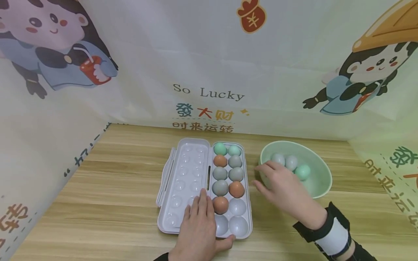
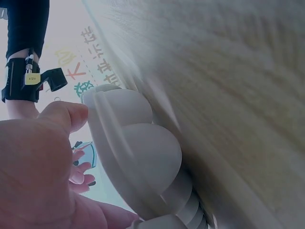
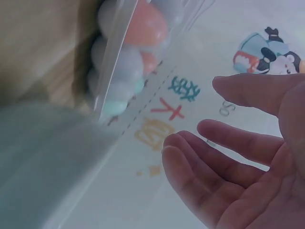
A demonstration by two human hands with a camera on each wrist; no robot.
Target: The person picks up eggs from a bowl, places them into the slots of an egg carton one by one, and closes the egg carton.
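Observation:
A white plastic egg carton (image 1: 183, 170) lies with its lid folded out to the left. Green, brown and grey-blue eggs (image 1: 220, 173) fill its far rows; three cups at the near end are bare. My left hand (image 1: 197, 230) rests on the carton's near part, fingers extended over the hinge side and thumb by the front edge. In the left wrist view that thumb (image 2: 71, 114) is at the carton's end (image 2: 116, 152). My right hand (image 1: 285, 188) hovers over the left rim of a pale green bowl (image 1: 321, 181), fingers apart with nothing between them.
Inside the bowl are two pale eggs (image 1: 291, 162) and a green egg (image 1: 302, 172), partly behind my right hand. The wood-grain table (image 1: 107, 195) meets printed cloth walls (image 1: 209, 54) at the back and both sides. A black-and-white band (image 1: 333, 235) wraps the right wrist.

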